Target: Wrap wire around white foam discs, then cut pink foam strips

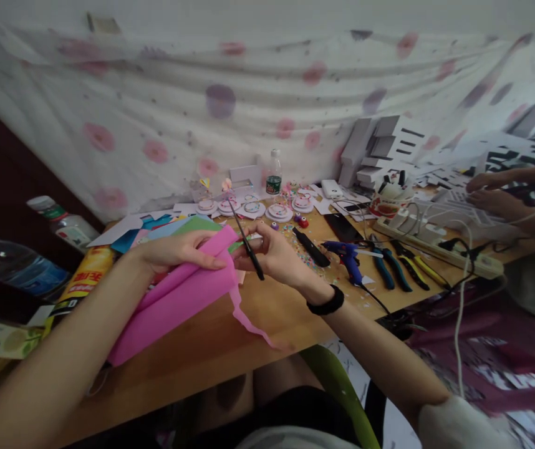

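Note:
My left hand (192, 249) grips a folded sheet of pink paper (183, 302), thumb on top. A thin ragged strip (249, 323) of the same pink hangs from its right end, down to the table's front part. My right hand (274, 252), with a black band at the wrist, is closed at the paper's right end. Between its fingers is a slim dark tool (251, 252) with a thin tapering shaft pointing up and away; its exact kind is unclear. Fingers partly hide where tool and paper meet.
Small decorated white discs (279, 212) and a green-labelled bottle (274, 174) stand behind. To the right lie a black cutter (311, 247), a blue glue gun (347, 259), pliers (396, 265) and a power strip (436, 243). Another person's hands (492, 190) work at far right.

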`<state>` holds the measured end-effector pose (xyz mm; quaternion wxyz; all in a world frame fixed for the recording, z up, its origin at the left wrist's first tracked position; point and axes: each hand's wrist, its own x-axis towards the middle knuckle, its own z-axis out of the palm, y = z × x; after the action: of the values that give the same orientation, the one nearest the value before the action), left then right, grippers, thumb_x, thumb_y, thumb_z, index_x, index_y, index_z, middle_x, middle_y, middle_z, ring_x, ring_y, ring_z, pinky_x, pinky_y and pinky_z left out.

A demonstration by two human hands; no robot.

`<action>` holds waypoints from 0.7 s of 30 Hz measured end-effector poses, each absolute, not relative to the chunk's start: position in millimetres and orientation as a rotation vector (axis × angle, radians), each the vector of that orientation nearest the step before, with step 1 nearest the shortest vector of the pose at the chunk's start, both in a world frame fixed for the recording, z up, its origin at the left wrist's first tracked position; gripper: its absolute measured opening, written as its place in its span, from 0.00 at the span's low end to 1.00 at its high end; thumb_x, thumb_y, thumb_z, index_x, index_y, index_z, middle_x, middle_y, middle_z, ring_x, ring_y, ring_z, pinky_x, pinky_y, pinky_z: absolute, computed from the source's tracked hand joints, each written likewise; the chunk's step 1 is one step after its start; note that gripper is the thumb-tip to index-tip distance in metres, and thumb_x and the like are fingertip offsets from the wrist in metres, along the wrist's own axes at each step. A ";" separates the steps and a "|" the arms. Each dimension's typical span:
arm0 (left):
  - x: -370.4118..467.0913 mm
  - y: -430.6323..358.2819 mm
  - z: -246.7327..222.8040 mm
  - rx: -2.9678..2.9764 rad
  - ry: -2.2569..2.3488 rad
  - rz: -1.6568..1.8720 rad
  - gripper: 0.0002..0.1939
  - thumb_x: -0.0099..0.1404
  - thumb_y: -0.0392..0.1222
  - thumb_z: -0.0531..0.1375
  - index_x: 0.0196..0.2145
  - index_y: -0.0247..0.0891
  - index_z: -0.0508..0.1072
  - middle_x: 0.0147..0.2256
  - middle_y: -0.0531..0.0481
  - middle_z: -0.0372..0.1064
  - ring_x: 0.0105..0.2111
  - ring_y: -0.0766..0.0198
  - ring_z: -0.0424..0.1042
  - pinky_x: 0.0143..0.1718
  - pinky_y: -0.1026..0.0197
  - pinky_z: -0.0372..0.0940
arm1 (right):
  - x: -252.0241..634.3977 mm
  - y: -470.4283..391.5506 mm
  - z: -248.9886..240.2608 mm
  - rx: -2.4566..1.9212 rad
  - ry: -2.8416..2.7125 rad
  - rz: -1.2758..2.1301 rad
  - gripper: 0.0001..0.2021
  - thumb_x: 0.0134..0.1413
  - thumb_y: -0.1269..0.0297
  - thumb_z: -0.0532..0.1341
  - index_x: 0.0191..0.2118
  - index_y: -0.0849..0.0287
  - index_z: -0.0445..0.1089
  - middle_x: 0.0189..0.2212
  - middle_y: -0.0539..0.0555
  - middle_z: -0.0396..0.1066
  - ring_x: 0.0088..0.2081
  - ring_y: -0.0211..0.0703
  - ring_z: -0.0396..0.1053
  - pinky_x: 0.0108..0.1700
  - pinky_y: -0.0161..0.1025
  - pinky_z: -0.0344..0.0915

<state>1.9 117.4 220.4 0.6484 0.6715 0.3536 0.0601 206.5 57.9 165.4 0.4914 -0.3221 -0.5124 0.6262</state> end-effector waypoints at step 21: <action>-35.5 183.9 201.3 2.219 1.504 0.592 0.21 0.65 0.62 0.58 0.27 0.41 0.65 0.21 0.55 0.63 0.29 0.55 0.71 0.27 0.62 0.55 | 299.2 18.6 187.6 -1.052 -1.089 1.081 0.27 0.32 0.66 0.79 0.37 0.54 0.64 0.21 0.40 0.69 0.21 0.33 0.66 0.22 0.30 0.57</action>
<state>-35.5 183.9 201.3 0.1971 0.7924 0.5371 0.2114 299.2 18.6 187.6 0.5978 -0.4533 -0.4692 0.4658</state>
